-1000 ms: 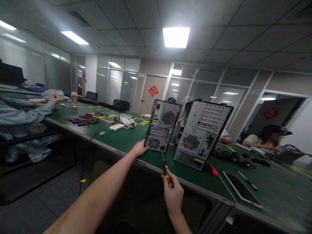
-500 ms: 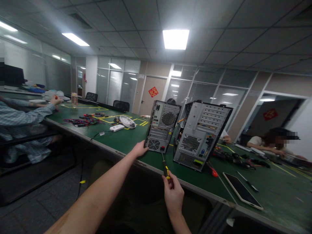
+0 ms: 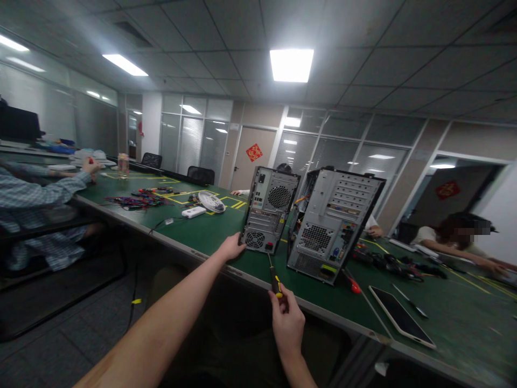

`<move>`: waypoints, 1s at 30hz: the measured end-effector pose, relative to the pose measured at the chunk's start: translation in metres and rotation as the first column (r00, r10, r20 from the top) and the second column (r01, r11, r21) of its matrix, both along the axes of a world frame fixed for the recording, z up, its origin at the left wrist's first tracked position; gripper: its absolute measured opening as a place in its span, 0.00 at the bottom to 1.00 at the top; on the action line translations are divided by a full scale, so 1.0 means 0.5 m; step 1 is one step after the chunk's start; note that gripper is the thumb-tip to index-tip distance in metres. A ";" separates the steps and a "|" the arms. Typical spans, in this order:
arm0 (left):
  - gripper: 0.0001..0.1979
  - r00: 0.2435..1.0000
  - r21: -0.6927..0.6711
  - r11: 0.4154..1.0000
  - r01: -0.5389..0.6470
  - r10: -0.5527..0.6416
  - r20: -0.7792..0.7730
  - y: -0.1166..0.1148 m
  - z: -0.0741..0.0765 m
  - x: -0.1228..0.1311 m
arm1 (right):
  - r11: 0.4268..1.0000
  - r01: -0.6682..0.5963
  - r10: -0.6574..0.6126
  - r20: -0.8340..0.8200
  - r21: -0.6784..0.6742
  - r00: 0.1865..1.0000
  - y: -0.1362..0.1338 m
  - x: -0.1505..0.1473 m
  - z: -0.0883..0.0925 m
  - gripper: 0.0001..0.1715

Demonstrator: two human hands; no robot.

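Observation:
A computer tower [image 3: 269, 210] stands upright on the green table [image 3: 218, 231], its rear panel with fan grilles and ports facing me. My left hand [image 3: 233, 247] grips its lower left edge, with the fingertips partly hidden behind the case. In my right hand [image 3: 288, 318] is a black and yellow screwdriver [image 3: 275, 280], its handle end pinched between thumb and fingers. The blade points up at the bottom of the rear panel, by a red and black socket. Whether the tip sits in a screw is too small to tell.
Close on the right stands a second, larger tower [image 3: 335, 226]. Beyond it are a red-handled tool [image 3: 354, 285], a phone [image 3: 402, 317], a thin metal tool [image 3: 409, 300] and black cables [image 3: 396, 264]. Cable bundles [image 3: 139, 201] and a white oval part [image 3: 211, 201] lie left. Co-workers sit around the table.
The screwdriver's handle has turned slightly in my right hand, its yellow marks showing differently. My left hand and both towers stay put. At the right, a co-worker's arm has stretched outward.

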State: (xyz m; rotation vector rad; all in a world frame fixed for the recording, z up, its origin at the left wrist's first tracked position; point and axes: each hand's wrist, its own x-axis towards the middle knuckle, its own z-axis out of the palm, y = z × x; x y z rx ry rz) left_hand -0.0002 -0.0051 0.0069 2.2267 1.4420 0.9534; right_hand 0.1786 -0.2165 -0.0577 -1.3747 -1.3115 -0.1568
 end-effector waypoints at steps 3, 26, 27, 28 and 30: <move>0.24 1.000 -0.019 1.000 -0.008 0.008 0.002 0.000 0.000 0.000 | 1.000 -0.012 0.012 0.017 0.018 1.000 0.001 0.002 -0.001 0.25; 0.24 1.000 -0.035 0.999 -0.012 0.012 0.012 -0.005 0.005 0.002 | 0.999 -0.046 0.046 -0.031 0.018 0.998 0.001 -0.003 -0.006 0.26; 0.24 1.000 -0.039 0.999 -0.010 0.011 0.014 -0.005 0.006 0.002 | 0.999 -0.049 0.049 -0.033 0.014 0.998 0.002 -0.003 -0.007 0.26; 0.23 1.000 -0.040 0.999 -0.009 0.009 0.016 -0.005 0.006 0.002 | 0.999 -0.052 0.052 -0.031 0.013 0.998 0.002 -0.002 -0.007 0.25; 0.23 1.000 -0.038 0.999 -0.005 0.006 0.017 -0.005 0.006 0.002 | 0.998 -0.064 0.064 -0.012 0.022 0.998 0.001 -0.002 -0.006 0.23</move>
